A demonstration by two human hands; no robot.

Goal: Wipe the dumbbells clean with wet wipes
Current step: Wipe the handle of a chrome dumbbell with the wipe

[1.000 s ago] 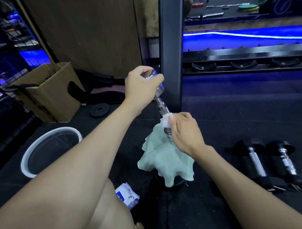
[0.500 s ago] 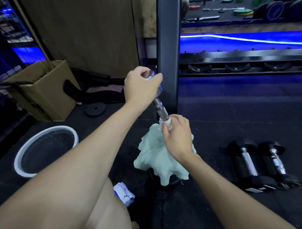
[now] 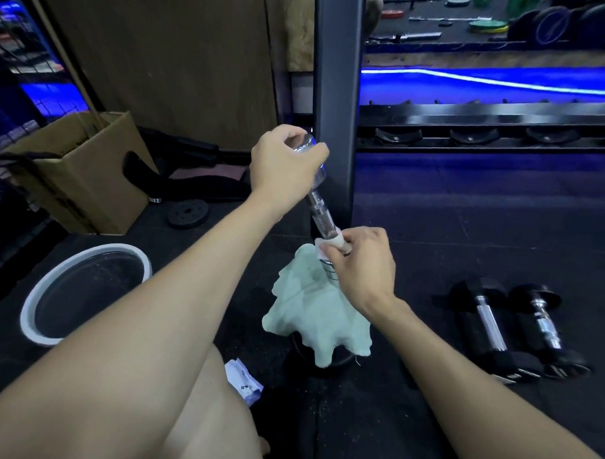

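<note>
Dumbbell, chrome bar with knurled handle (image 3: 320, 209), stands tilted in front of the dark steel rack post (image 3: 334, 103), its lower end under a pale green cloth (image 3: 317, 315). Your left hand (image 3: 284, 163) grips the bar's top end, and your right hand (image 3: 363, 265) pinches a white wet wipe (image 3: 324, 247) around the bar just above the cloth. Two black-headed dumbbells with chrome handles (image 3: 517, 329) lie side by side on the black rubber floor to the right of the post.

dumbbell bar (image 3: 320, 209): chrome, tilted, centre, lower end under pale green cloth | wet wipe (image 3: 322, 248): white, wrapped round bar | two black dumbbells (image 3: 517, 326): lying right, side by side
</note>
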